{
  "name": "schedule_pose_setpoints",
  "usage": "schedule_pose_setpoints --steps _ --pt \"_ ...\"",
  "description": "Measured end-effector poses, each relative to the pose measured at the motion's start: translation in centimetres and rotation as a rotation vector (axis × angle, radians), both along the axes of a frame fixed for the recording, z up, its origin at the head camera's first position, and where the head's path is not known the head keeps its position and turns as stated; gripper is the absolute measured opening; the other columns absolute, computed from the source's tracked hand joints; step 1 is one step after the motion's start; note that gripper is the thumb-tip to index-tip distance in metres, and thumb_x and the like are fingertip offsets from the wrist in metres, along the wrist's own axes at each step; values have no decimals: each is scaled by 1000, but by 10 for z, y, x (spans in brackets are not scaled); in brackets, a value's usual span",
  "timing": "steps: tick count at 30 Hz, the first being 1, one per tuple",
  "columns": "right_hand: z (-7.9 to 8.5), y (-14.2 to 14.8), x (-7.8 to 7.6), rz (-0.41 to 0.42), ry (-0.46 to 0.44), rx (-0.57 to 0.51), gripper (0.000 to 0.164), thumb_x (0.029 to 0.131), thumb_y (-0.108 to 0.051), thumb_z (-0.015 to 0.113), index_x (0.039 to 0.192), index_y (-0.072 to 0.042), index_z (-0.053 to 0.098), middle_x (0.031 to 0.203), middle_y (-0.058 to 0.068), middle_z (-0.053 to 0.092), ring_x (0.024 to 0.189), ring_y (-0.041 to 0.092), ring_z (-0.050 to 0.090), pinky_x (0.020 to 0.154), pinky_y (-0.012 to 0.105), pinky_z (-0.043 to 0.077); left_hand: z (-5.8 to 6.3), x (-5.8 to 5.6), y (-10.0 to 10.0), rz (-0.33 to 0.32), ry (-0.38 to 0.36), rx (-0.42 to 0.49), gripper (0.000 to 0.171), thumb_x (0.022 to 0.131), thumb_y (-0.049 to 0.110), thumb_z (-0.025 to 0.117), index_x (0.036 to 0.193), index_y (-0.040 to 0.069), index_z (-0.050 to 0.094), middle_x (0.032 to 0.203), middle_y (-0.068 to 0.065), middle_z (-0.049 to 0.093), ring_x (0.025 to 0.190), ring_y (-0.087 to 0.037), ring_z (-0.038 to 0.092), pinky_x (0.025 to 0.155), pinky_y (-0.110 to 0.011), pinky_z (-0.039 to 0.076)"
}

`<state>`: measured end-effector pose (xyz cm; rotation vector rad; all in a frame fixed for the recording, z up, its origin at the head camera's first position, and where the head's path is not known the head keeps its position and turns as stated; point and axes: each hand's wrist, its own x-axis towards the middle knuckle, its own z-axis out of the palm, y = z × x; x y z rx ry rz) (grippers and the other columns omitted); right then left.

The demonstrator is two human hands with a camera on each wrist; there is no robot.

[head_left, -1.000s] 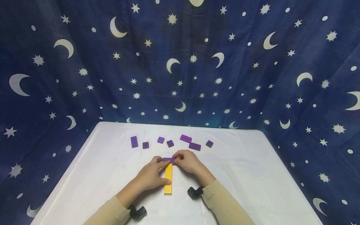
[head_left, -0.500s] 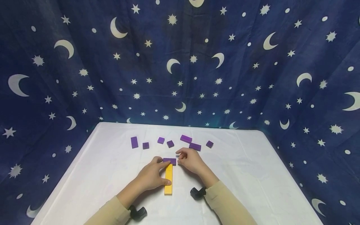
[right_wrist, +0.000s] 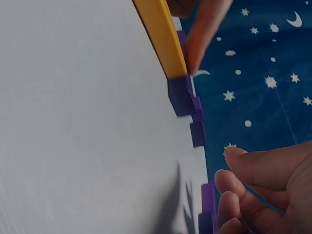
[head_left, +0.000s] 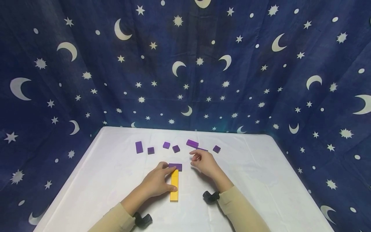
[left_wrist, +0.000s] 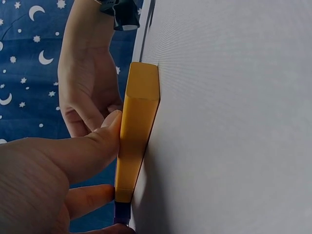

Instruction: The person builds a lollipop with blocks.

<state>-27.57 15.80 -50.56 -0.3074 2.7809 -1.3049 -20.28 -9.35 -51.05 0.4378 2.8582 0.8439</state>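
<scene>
A long yellow block [head_left: 174,185] lies on the table, a seam near its far end. Across that end lies a purple block [head_left: 178,167], so the two form a T. My left hand [head_left: 156,182] rests on them: the thumb touches the yellow block's top, the index fingertip is where yellow meets purple, and another finger is at the purple block's left end. In the left wrist view the thumb [left_wrist: 100,146] presses on the yellow block. To the right, my right hand [head_left: 206,163] hovers with loosely curled fingers, holding nothing, in front of a partly hidden purple block [head_left: 202,149].
Loose purple pieces lie along the back of the white table [head_left: 246,167]: an oblong block [head_left: 139,147] at left, small cubes [head_left: 151,150], another oblong block [head_left: 192,143] and a cube [head_left: 216,149] at right. A starry dark blue curtain [head_left: 162,106] hangs behind.
My right hand has let go of the purple block's right end and moved away to the right, now covering part of a loose block. My left hand has stayed put.
</scene>
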Motion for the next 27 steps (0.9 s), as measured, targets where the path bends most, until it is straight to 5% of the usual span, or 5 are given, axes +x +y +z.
schedule_pose_setpoints --steps 12,27 --pt "5 34 -9 -58 7 -1 39 89 -6 84 127 -8 75 93 1 72 83 17 61 75 29 51 0 1 0 18 -20 1 88 76 49 95 154 29 61 158 -18 52 136 -42 62 112 -63 52" --pt "6 73 -12 -132 -4 35 46 90 -5 82 134 -6 71 100 9 74 84 17 60 68 28 50 -1 1 0 8 -13 -3 88 76 50 95 154 28 61 158 -18 53 135 -42 62 112 -62 53"
